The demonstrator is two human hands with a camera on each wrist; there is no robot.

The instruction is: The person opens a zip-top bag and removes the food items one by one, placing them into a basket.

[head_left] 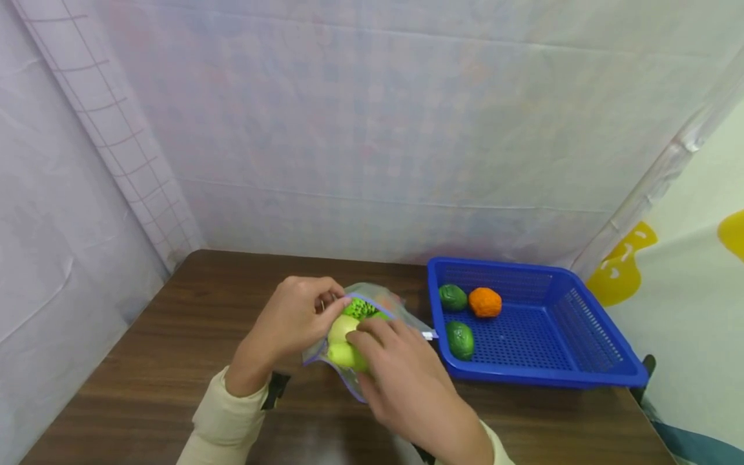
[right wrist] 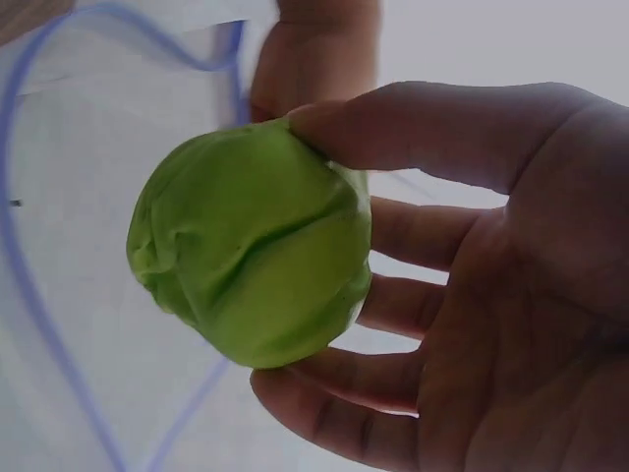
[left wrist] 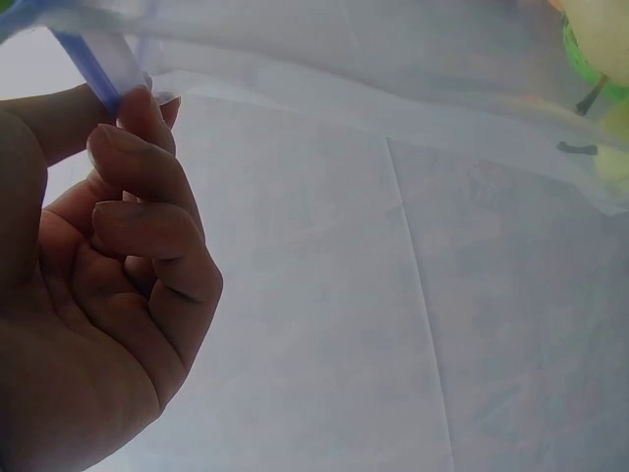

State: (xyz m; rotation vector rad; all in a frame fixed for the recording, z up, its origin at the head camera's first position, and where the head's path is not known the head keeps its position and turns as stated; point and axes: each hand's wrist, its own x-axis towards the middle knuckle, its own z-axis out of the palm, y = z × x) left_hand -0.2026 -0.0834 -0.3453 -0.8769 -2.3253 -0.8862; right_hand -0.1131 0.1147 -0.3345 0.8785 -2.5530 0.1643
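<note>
While fingers of the left hand (head_left: 299, 316) pinch the clear bag (head_left: 372, 290), lower centre, those of the right hand (head_left: 409, 371) grasp a round green item (right wrist: 251, 246) at its mouth; a pale pear (head_left: 343, 328) looks bagged already, three pieces of produce (head_left: 485, 303) seem left in the blue basket (head_left: 511, 374), lower right

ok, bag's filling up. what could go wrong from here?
1. The left hand only pinches the rim; if that grip slips, the bag may sag shut.
2. The right hand holds the green ball by its fingertips, so it could drop.
3. Pears already sit near the bag's mouth; pushing more in might squeeze one out.
</note>
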